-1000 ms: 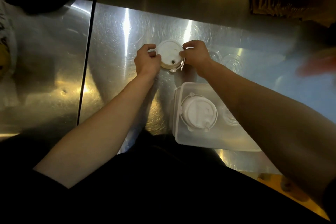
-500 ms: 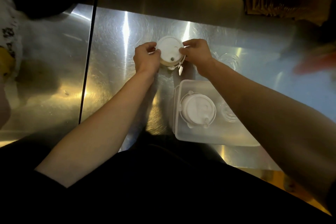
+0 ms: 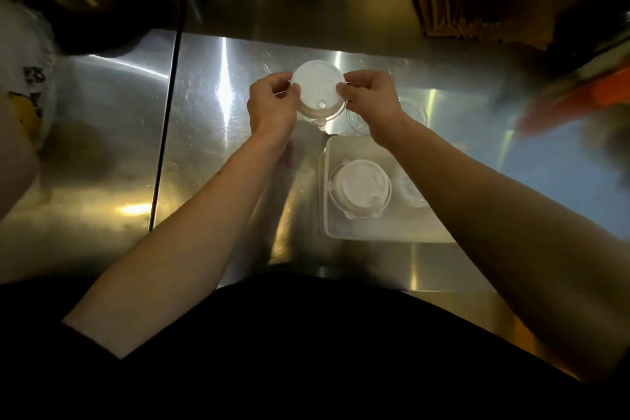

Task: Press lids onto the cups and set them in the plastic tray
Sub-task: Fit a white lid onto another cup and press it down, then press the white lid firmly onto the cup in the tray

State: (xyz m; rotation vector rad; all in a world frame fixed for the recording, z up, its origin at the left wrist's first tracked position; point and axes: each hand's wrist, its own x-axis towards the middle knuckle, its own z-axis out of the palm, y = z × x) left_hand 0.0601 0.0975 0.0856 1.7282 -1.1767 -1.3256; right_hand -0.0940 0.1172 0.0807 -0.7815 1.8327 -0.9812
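A cup with a white lid [image 3: 317,87] on top is held between both my hands over the steel counter. My left hand [image 3: 271,106] grips its left rim and my right hand [image 3: 370,100] pinches its right rim. The cup body under the lid is mostly hidden. Nearer to me, the clear plastic tray [image 3: 358,233] holds a second lidded cup [image 3: 361,188] in its left half. A clear cup bottom [image 3: 412,193] shows in the tray's right half beside my right forearm.
A clear empty cup [image 3: 414,111] stands on the steel counter [image 3: 211,133] behind my right wrist. A dark seam [image 3: 163,147] splits the counter on the left. A blurred orange object [image 3: 586,102] lies at the right. Brown paper bags [image 3: 477,15] lean against the back wall.
Both hands with the lidded cup have risen and sit higher in view. The lid now looks level on the cup, and the loose flap at its right edge is tucked in.
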